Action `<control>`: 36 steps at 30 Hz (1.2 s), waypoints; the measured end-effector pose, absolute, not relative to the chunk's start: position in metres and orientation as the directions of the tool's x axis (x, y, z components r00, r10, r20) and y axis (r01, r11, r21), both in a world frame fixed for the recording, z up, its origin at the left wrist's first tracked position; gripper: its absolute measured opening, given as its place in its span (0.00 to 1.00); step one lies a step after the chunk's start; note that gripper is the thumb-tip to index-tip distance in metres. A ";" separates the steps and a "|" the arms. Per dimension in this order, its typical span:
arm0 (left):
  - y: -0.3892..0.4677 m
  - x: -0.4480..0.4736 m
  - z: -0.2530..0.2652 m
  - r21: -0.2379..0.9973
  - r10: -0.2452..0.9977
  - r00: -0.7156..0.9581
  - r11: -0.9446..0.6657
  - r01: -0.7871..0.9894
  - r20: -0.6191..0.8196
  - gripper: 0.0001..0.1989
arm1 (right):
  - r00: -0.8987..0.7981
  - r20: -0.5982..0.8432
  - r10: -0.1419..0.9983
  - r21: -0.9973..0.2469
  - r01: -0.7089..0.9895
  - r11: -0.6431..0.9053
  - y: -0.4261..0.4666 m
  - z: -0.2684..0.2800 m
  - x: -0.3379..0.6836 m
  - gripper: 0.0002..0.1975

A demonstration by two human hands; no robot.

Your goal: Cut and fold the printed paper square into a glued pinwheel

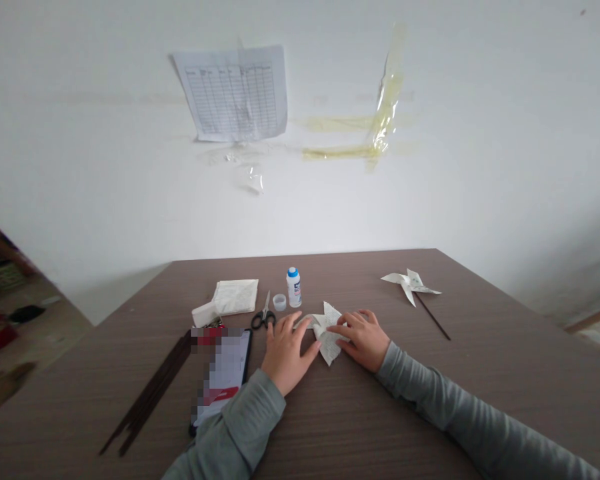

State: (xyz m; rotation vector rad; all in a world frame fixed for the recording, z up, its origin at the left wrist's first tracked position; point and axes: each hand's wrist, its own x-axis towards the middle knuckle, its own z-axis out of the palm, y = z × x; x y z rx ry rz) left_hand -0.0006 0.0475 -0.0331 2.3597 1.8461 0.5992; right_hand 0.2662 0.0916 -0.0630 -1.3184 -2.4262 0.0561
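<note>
One desk (360, 427); two hands: the left hand (286, 357) spread wide, the right hand (366, 341) I cannot tell; two pinwheels: a stick-mounted pinwheel (409, 285), right; a loose pinwheel (325, 337) between the hands, touching the right; one bottle (294, 291).

Quantities: two hands (286, 357) (365, 339), two paper pinwheels (331, 348) (409, 285), one bottle (294, 292), one container (279, 303), one pair of scissors (265, 317), one phone (230, 373), one printed sheet (235, 97).
</note>
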 end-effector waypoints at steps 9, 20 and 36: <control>0.045 0.006 -0.027 0.316 0.967 0.202 -0.243 0.917 0.156 0.28 | -0.478 0.397 0.784 -0.181 0.796 0.577 0.091 -0.072 0.261 0.22; 0.042 0.006 -0.021 0.306 0.972 0.214 -0.233 0.923 0.092 0.31 | -0.432 0.313 0.846 -0.265 0.816 0.514 0.093 -0.073 0.261 0.23; 0.043 0.003 -0.027 0.294 0.965 0.233 -0.258 0.920 0.118 0.29 | -0.388 0.211 0.897 -0.372 0.817 0.441 0.094 -0.066 0.262 0.23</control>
